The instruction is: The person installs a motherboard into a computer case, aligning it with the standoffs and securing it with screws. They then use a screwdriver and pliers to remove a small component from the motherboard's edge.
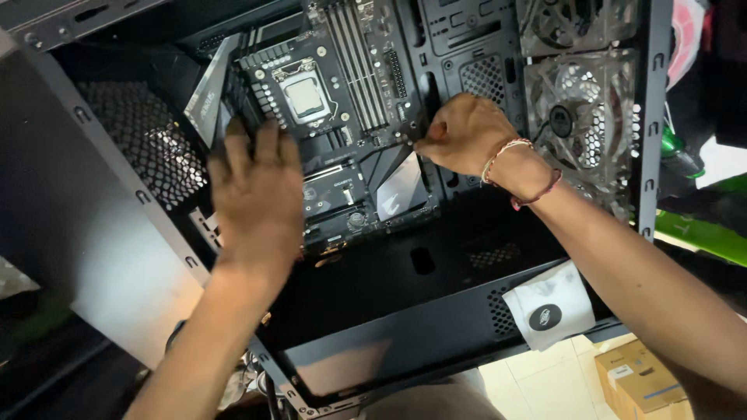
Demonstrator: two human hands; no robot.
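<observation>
Inside the open black computer case [436,311], the left hand [257,194] lies flat with fingers spread wide on the left edge of the motherboard [342,117], holding nothing. The board sits in the case's upper middle. The right hand [467,136] pinches its fingers narrow at the board's right edge; whether they hold anything, I cannot tell. Clear fans [583,117] line the case's right edge.

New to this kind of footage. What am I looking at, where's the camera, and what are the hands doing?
One picture, from a camera worn on a person's head, looking down at their own two bare hands. They work inside an open black computer case. A motherboard sits in it, its processor showing. The left hand lies flat, fingers spread, on the board's left side. The right hand, with thread bracelets at the wrist, pinches at the board's right edge; what it grips is too small to tell. Clear fans line the case's far right wall.
</observation>
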